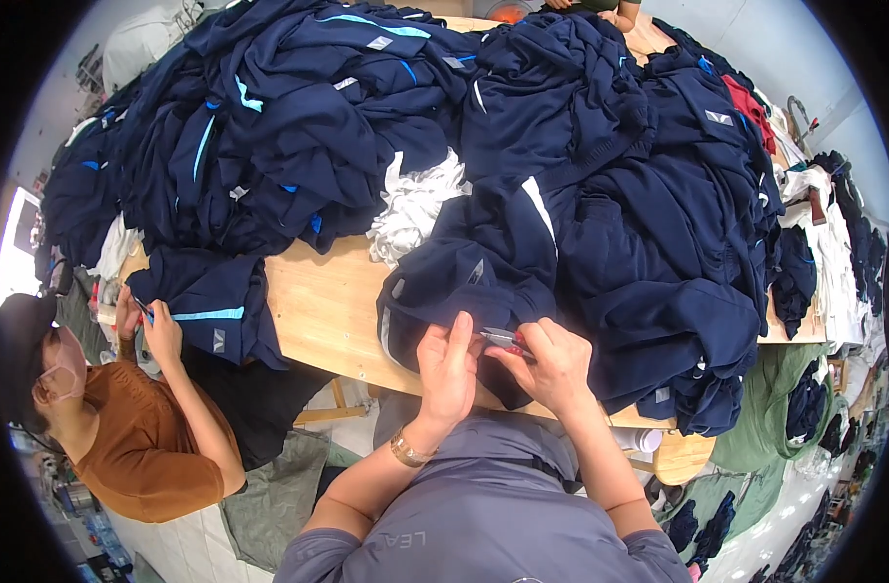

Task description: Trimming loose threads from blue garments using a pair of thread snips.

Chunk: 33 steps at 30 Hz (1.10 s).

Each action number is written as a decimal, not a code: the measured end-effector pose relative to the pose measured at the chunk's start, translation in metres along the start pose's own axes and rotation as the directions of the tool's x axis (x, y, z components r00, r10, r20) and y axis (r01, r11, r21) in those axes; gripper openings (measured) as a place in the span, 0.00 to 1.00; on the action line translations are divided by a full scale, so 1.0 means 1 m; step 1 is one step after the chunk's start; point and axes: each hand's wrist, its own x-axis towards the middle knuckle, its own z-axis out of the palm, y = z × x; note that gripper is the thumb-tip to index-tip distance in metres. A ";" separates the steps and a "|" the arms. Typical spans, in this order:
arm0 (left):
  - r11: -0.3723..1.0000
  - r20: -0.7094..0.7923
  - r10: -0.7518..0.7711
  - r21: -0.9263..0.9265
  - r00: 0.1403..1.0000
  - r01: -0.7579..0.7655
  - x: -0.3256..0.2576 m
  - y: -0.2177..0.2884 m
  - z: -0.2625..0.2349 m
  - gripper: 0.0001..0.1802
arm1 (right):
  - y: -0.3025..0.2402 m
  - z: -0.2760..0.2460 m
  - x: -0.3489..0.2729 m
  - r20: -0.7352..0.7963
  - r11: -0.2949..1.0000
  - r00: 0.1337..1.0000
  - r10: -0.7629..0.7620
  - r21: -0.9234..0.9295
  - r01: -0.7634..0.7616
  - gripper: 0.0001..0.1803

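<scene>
My right hand (pixel 551 364) is closed around small thread snips (pixel 501 338) with red handles, their metal blades pointing left toward my other hand. Fingers pressed together, my left hand (pixel 448 374) grips the near edge of a navy garment (pixel 478 262). That garment lies bunched on the table in front of me, with a pale reflective strip and small grey patches on it. The blade tips are close to the fabric by my left fingers; whether they touch it I cannot tell. A gold-coloured watch is on my left wrist.
Navy garments with light blue trim form a large pile (pixel 299 136) at the far left. More navy clothing (pixel 658 214) covers the right side of the wooden table (pixel 323 306). White fabric strips (pixel 420 204) lie mid-table. A co-worker (pixel 143 437) handles a garment at the left; another person stands beyond.
</scene>
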 end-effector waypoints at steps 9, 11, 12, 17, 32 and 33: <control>0.996 -0.041 0.049 0.073 0.998 -0.046 0.000 0.002 0.005 0.09 | 0.001 0.002 -0.002 -0.006 0.934 0.976 0.218 0.290 -0.207 0.18; 0.993 -0.008 0.052 0.106 0.999 -0.050 0.001 0.000 0.001 0.12 | 0.001 0.003 -0.007 0.110 0.734 0.892 0.438 0.530 -0.425 0.17; 0.993 -0.016 0.053 0.105 0.998 -0.051 0.001 -0.001 0.000 0.13 | -0.001 0.004 -0.006 0.110 0.734 0.892 0.438 0.530 -0.425 0.17; 0.997 -0.021 0.017 0.073 1.000 -0.016 0.001 -0.004 -0.002 0.12 | -0.015 0.018 0.003 -0.161 0.834 0.950 0.269 0.532 -0.146 0.17; 0.909 -0.095 0.237 0.372 0.967 -0.186 -0.004 -0.005 0.005 0.05 | -0.024 0.014 0.004 -0.132 0.923 0.965 0.226 0.346 -0.169 0.14; 0.889 -0.051 0.247 0.410 0.968 -0.205 -0.006 -0.005 0.003 0.05 | -0.024 0.015 0.005 -0.144 0.950 0.972 0.187 0.279 -0.142 0.13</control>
